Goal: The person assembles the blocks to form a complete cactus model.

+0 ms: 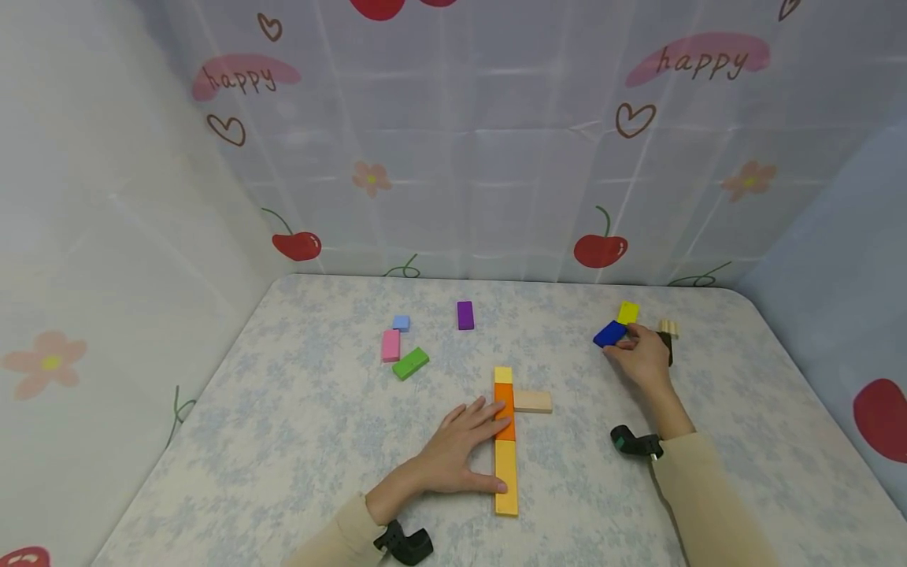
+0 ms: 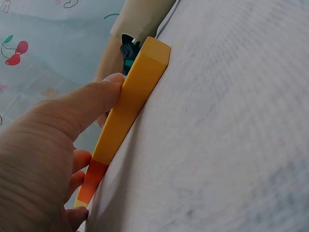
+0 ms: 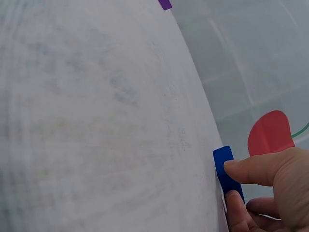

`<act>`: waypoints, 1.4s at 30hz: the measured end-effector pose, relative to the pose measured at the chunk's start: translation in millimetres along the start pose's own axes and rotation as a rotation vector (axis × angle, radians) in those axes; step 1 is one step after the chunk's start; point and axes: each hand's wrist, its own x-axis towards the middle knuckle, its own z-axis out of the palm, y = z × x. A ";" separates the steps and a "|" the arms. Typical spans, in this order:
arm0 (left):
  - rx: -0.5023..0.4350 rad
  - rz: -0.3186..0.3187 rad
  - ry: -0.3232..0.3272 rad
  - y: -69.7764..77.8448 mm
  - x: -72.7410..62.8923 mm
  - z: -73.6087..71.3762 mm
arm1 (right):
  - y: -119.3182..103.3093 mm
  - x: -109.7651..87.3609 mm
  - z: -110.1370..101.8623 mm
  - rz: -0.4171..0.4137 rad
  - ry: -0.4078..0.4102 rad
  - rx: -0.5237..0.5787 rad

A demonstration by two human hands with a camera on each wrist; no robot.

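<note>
A column of blocks lies on the table: a long yellow-orange block (image 1: 506,504) nearest, an orange block (image 1: 505,429) beyond it, a small yellow block (image 1: 503,375) at the far end. My left hand (image 1: 457,449) rests spread along it, its thumb on the long block (image 2: 128,111) and its fingertips on the orange one (image 2: 92,181). A pale wooden block (image 1: 533,402) lies against the column's right side. At the far right, my right hand (image 1: 645,361) pinches a blue block (image 1: 609,334), thumb (image 3: 251,169) on its face. A yellow block (image 1: 627,313) lies just beyond.
Left of centre lie a light blue block (image 1: 401,323), a pink block (image 1: 391,346) and a green block (image 1: 411,364). A purple block (image 1: 465,315) lies farther back. Beside the right hand are a ribbed pale piece (image 1: 669,327) and a dark piece (image 1: 668,346). Printed curtains stand behind the table.
</note>
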 end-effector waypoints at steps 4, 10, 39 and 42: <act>-0.010 -0.005 -0.005 0.7 -0.2 -0.5 | 1.4 1.0 1.0 0.001 0.015 0.006; -0.009 -0.008 -0.009 1.2 -0.7 -0.7 | 3.5 0.8 1.6 0.005 0.025 0.025; -0.012 -0.004 0.000 1.7 -0.9 -0.7 | -11.9 -23.7 5.0 -0.233 -0.091 0.083; -0.006 -0.003 0.005 1.9 -0.9 -0.7 | -13.8 -27.6 5.1 -0.275 -0.116 0.097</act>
